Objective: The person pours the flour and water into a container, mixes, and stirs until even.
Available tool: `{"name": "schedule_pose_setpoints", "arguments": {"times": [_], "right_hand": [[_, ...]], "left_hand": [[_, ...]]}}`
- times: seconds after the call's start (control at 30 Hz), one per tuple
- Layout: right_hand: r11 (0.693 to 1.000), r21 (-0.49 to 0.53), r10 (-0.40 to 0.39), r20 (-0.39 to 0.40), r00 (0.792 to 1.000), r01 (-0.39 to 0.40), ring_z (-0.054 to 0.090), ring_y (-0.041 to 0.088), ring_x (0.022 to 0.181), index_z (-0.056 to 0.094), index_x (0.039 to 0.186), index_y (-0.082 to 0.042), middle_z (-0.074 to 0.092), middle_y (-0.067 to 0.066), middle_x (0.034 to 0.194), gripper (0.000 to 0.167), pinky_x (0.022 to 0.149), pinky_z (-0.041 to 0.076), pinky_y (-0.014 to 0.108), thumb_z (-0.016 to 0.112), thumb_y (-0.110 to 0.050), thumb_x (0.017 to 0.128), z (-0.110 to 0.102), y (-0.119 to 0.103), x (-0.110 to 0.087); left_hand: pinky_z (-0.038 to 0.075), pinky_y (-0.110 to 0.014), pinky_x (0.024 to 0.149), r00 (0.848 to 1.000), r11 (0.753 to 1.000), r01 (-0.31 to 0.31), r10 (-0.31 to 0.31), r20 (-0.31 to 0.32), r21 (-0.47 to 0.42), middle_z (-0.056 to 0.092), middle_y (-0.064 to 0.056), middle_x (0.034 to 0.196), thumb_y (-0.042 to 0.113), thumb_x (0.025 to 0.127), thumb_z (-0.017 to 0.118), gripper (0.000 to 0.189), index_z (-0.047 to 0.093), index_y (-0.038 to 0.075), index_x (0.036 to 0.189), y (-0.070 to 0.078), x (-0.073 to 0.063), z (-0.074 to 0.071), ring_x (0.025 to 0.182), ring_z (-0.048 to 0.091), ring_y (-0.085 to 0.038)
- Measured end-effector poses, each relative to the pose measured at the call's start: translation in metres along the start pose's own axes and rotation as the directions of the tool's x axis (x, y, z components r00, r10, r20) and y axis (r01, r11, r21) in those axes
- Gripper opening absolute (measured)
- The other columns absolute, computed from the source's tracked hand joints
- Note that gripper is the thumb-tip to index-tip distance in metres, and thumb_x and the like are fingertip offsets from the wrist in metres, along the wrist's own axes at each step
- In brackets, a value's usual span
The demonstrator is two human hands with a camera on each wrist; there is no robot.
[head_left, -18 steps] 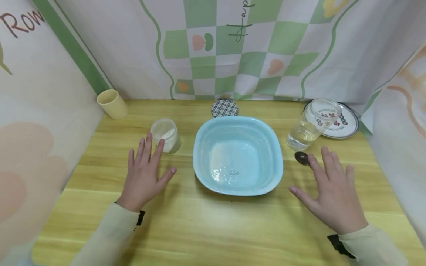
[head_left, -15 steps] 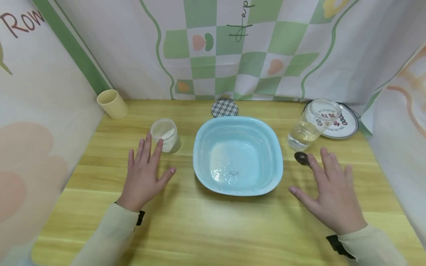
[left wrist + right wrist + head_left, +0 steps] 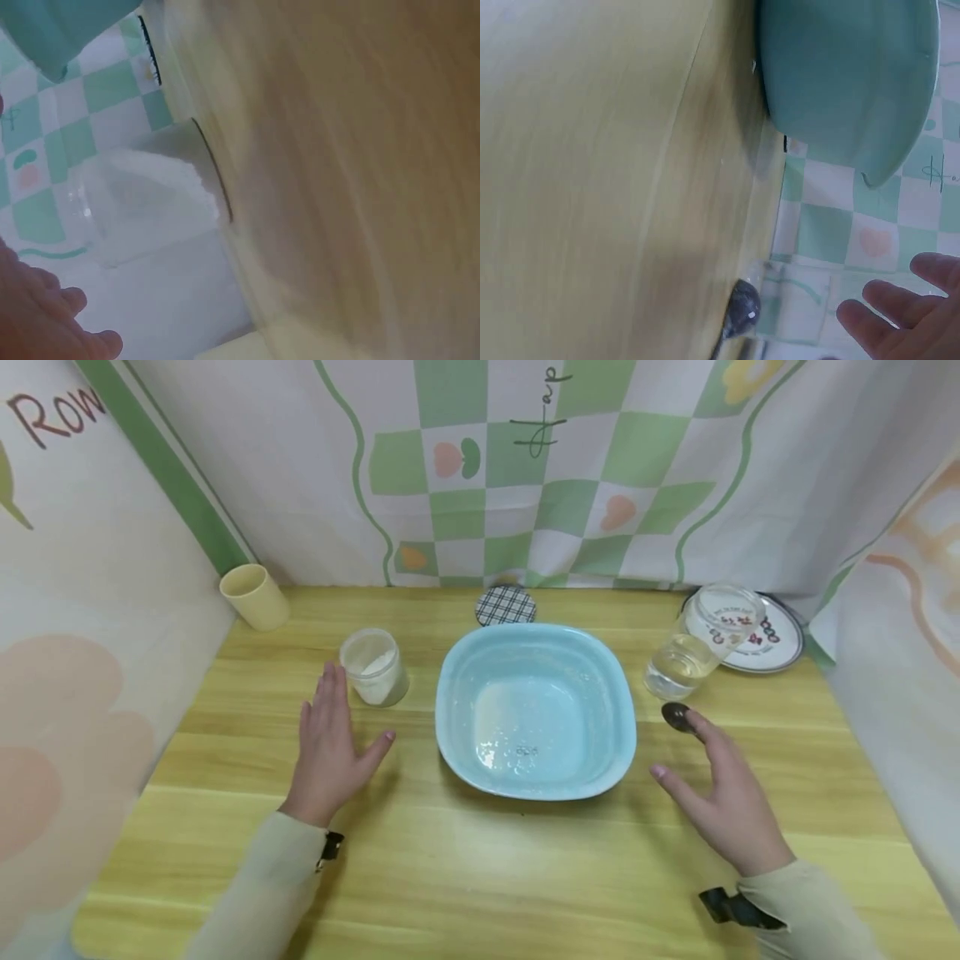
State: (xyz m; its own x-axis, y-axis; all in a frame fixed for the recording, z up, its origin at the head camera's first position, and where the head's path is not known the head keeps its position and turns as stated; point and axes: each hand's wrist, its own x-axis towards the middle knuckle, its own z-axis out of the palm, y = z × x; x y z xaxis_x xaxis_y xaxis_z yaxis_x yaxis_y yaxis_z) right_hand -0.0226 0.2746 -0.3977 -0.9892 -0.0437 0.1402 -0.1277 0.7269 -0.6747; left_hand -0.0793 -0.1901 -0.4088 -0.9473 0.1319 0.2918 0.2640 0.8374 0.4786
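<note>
A light blue basin (image 3: 536, 777) stands mid-table between my hands, with wet drops on its inside. My left hand (image 3: 330, 760) is held with straight fingers and thumb apart, its fingertips close to a clear jar (image 3: 150, 202) of white powder. On the other side, my right hand (image 3: 731, 802) has its index finger and thumb spread, holding nothing. The right index fingertip overlaps a dark spoon (image 3: 677, 717) in the head view, where the handle is hidden. Behind the spoon stands a clear jar (image 3: 678, 668) of pale liquid.
A plate (image 3: 783, 643) with a printed pattern lies at the back right, partly behind the liquid jar. A plaid round mat (image 3: 506, 605) lies behind the basin. A pale yellow cup (image 3: 255, 597) stands at the back left, near the cloth backdrop (image 3: 465, 510).
Both hands have turned from palms down toward palms facing inward, their fingers drawing closer together. The right wrist has shifted left. The objects stay put.
</note>
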Motion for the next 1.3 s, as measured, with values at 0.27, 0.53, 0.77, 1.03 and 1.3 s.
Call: {"name": "schedule_pose_setpoints", "arguments": {"times": [0.27,0.53,0.77,1.03,1.3], "right_hand": [[0.987,0.160,0.033,-0.072,0.997,-0.021,0.046,0.042,0.129,0.037,0.153,-0.003,0.044,0.023,0.150,0.063,0.110,0.039,0.035,0.065,-0.019,0.099,0.017,-0.005,0.001],[0.953,0.302,0.066,-0.225,0.972,0.005,0.054,0.004,0.119,0.054,0.140,-0.002,0.059,0.014,0.136,0.043,0.095,0.042,0.012,0.063,-0.012,0.099,0.035,-0.014,0.012],[0.906,0.423,0.116,-0.276,0.954,0.012,0.059,0.009,0.116,0.062,0.132,-0.002,0.063,0.012,0.130,0.034,0.091,0.046,0.016,0.062,-0.007,0.099,0.049,-0.018,0.026],[0.872,0.485,0.213,-0.256,0.943,-0.065,0.061,0.008,0.106,0.061,0.134,-0.003,0.063,0.015,0.128,0.036,0.086,0.051,0.015,0.061,-0.013,0.100,0.059,-0.021,0.037],[0.807,0.586,0.261,-0.254,0.931,-0.066,0.062,0.013,0.104,0.061,0.134,0.000,0.062,0.008,0.122,0.035,0.086,0.052,0.015,0.060,-0.008,0.099,0.067,-0.026,0.042]], "left_hand": [[0.010,-0.060,0.120,0.988,0.966,0.143,-0.151,-0.022,-0.215,-0.001,-0.019,0.167,0.032,0.090,0.073,0.111,-0.010,0.011,0.160,-0.005,0.011,0.016,0.151,0.008,-0.043],[0.013,-0.057,0.120,0.955,0.856,0.262,-0.296,-0.005,-0.446,-0.002,-0.015,0.167,0.026,0.092,0.073,0.109,-0.011,0.017,0.161,-0.011,0.022,0.028,0.152,0.008,-0.036],[0.010,-0.057,0.121,0.932,0.776,0.327,-0.360,0.048,-0.540,0.001,-0.016,0.167,0.024,0.092,0.072,0.106,-0.008,0.016,0.161,-0.017,0.031,0.035,0.153,0.007,-0.031],[0.010,-0.047,0.123,0.917,0.646,0.331,-0.391,0.075,-0.687,0.023,-0.008,0.165,0.016,0.089,0.075,0.100,0.006,0.017,0.161,-0.024,0.050,0.050,0.151,0.019,-0.023],[0.022,-0.042,0.121,0.899,0.573,0.301,-0.437,0.027,-0.762,0.039,-0.012,0.154,0.005,0.081,0.079,0.102,0.015,0.021,0.158,-0.033,0.062,0.062,0.142,0.037,-0.028]]}}
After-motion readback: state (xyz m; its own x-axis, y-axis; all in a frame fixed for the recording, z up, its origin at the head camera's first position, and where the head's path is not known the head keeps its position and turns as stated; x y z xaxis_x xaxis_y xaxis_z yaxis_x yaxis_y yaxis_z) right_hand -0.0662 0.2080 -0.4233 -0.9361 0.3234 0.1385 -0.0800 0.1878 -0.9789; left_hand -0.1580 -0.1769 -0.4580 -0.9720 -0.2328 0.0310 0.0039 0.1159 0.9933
